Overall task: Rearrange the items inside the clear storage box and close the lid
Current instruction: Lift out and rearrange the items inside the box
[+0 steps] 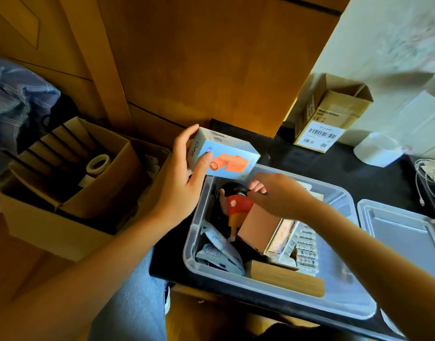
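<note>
The clear storage box (342, 300) stands open on a black table, holding several items: a toy figure in a red shirt (236, 205), a pink box (259, 227), blue-white packets (219, 252), a wooden block (285, 276) and printed strips (306, 249). My left hand (179, 183) grips a light blue carton with an orange picture (226, 156) above the box's far left corner. My right hand (278, 193) reaches into the box beside the toy figure's head, fingers curled down; what they touch is hidden. The clear lid (403, 232) lies flat to the right.
A cardboard box with a roll of tape (98, 163) and dark dividers sits on the left. Another open carton with a barcode label (322, 119) stands at the back. A white roll (376, 148) and white cables (430, 173) are at the right. Wooden panels rise behind.
</note>
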### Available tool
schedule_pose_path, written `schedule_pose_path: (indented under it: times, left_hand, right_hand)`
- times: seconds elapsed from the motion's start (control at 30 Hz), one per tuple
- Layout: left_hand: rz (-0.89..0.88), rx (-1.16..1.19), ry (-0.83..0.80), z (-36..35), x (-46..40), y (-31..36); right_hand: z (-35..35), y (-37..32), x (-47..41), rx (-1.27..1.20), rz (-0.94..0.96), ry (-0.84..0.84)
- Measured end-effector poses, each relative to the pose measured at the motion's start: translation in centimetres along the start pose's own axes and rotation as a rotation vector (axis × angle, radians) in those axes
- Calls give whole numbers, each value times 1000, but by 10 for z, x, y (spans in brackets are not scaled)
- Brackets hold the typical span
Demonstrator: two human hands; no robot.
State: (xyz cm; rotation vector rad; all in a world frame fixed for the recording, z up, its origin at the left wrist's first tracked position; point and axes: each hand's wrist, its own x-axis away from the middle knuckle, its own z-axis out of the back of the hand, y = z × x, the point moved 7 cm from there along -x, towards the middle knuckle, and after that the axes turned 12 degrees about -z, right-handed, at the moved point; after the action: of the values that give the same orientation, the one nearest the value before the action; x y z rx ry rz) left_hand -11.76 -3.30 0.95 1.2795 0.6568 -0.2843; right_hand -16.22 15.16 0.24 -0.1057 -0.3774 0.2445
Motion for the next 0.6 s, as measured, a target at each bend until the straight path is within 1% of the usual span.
schedule_pose_path:
  times: [0.03, 0.1, 0.23, 0.33, 0.53, 0.6]
  left_hand:
    - [8, 22, 28, 0, 0, 2]
    - [16, 45, 66, -1, 1, 5]
    - [27, 44, 79, -2, 2, 7]
    - [34, 64, 71, -1, 2, 6]
    - [65, 132, 89, 4, 5, 3]
    - [80, 155, 95, 5, 5, 2]
  right_hand:
    - [-8, 1, -15, 97, -44, -72]
    - [-26, -8, -36, 182, -58, -221]
    - [-59, -30, -48, 102, -170, -440]
    - [-60, -29, -51, -51, -179, -453]
    - [-28, -8, -27, -349, 0, -414]
    - [-15, 4, -14, -493, 52, -408]
